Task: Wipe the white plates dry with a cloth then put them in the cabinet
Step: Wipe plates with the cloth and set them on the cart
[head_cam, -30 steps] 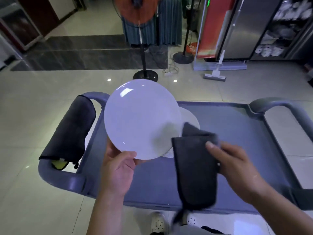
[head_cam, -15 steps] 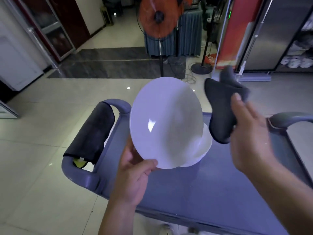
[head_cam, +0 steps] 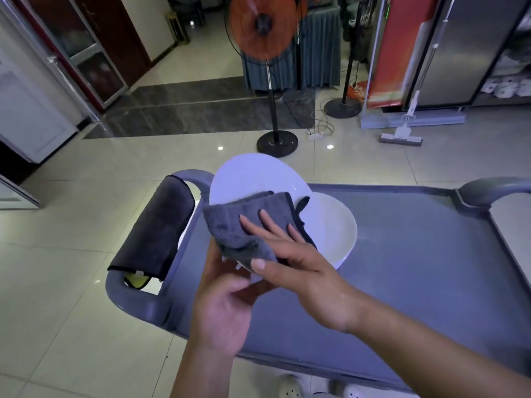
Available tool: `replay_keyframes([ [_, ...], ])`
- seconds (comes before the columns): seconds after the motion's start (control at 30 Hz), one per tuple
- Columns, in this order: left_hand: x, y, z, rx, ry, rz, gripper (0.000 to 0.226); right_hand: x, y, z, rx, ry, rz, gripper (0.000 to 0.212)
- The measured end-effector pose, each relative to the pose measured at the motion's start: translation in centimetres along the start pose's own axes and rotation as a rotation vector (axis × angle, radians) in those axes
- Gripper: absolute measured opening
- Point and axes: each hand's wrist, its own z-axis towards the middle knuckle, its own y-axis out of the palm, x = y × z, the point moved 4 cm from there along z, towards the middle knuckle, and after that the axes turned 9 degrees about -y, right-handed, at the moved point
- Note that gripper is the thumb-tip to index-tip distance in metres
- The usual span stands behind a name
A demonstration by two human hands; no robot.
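My left hand [head_cam: 224, 308] grips the near rim of a white plate [head_cam: 253, 176] held tilted above the grey cart [head_cam: 416, 254]. A dark grey cloth [head_cam: 238, 225] lies over the plate's lower half. My right hand [head_cam: 290, 254] presses the cloth onto the plate with straight fingers, thumb at the cloth's near edge. Beneath and to the right, a stack of white plates [head_cam: 336, 228] rests on the cart top.
A black cloth [head_cam: 155, 234] hangs over the cart's left handle. Past the cart stand an orange fan [head_cam: 263, 24] on a pole, a second stand base [head_cam: 342, 107], a floor squeegee [head_cam: 402, 136], a cable, and a steel cabinet [head_cam: 459, 47] with white dishes on shelves at far right.
My right hand came down from the upper right and laid the cloth flat on the plate. The plate tipped flatter and lower in my left hand.
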Motion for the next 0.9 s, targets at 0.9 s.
replay_keyframes([
  [0.9, -11.9, 3.9, 7.9, -0.034, -0.542, -0.024, 0.056, 8.5, -11.6, -28.1, 0.815, 0.628, -0.678, 0.03],
])
